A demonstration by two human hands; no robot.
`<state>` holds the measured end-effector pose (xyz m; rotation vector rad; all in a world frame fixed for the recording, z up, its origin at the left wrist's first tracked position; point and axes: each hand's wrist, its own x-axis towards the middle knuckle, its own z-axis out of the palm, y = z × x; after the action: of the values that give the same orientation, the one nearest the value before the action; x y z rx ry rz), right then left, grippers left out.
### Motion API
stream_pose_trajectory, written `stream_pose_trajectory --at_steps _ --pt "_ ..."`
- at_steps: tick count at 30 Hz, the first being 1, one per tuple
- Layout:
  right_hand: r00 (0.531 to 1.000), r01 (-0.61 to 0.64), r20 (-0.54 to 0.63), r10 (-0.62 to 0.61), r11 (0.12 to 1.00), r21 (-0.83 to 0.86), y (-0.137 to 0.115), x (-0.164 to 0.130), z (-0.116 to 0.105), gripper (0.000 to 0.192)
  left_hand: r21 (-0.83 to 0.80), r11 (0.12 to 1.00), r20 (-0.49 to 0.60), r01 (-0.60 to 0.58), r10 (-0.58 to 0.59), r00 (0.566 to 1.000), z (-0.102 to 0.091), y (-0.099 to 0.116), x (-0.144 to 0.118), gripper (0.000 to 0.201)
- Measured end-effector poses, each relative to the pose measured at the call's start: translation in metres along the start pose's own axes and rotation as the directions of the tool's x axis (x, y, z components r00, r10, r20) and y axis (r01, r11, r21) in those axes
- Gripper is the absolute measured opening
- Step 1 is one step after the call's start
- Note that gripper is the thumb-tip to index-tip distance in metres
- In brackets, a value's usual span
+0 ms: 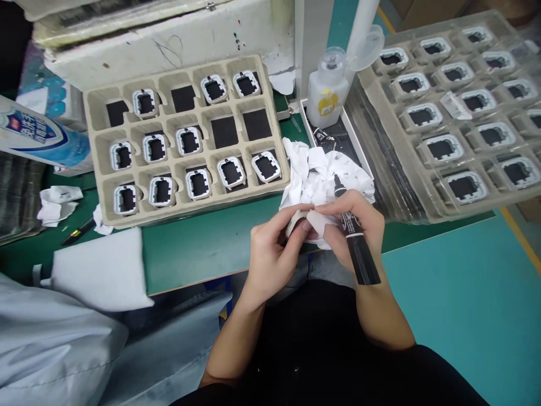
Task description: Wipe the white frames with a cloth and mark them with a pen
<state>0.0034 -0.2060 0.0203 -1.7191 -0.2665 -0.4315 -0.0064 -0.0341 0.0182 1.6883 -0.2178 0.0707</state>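
My left hand (274, 254) is closed around a small pale frame-like part (297, 221), its far side hidden by fingers. Close against it, my right hand (359, 223) pinches a small white cloth piece (316, 221) at the part's edge. A black marker pen (357, 248) also rests in the right hand, its dark tip pointing away from me. Just beyond both hands lies a crumpled white cloth (313, 169) with dark specks. To the left, a beige compartment tray (181, 121) holds several white-rimmed square frames (198, 183); some compartments show only dark pads.
A clear plastic tray stack (426, 217) with more frames stands at right. Behind the cloth is a translucent bottle (325, 90) in a white box (363, 149). At left are a blue-white bottle (46, 135), a cutter knife (78, 232) and another person's sleeve (51, 338).
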Motion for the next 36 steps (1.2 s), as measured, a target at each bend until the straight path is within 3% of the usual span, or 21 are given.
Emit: stream_pose_trajectory --at_steps 5,12,22,36 --pt "0.999 0.003 -0.054 -0.003 1.0 0.01 -0.001 0.001 0.0 0.012 -0.388 0.908 0.015 0.156 -0.163 0.986 0.001 -0.003 0.002 0.021" --pt "0.998 0.033 -0.06 -0.031 0.999 0.02 -0.008 0.004 0.001 0.017 -0.528 0.832 0.043 0.172 -0.176 0.983 -0.001 -0.002 0.005 0.024" --pt "0.998 0.038 -0.047 -0.039 0.999 -0.021 -0.005 0.001 0.002 0.014 -0.524 0.845 0.056 0.108 -0.092 0.994 -0.003 -0.007 0.004 0.02" --pt "1.0 -0.011 0.028 0.013 0.999 -0.045 0.001 -0.007 -0.002 0.024 -0.358 0.933 0.02 0.023 -0.017 1.0 -0.007 -0.011 0.003 0.018"
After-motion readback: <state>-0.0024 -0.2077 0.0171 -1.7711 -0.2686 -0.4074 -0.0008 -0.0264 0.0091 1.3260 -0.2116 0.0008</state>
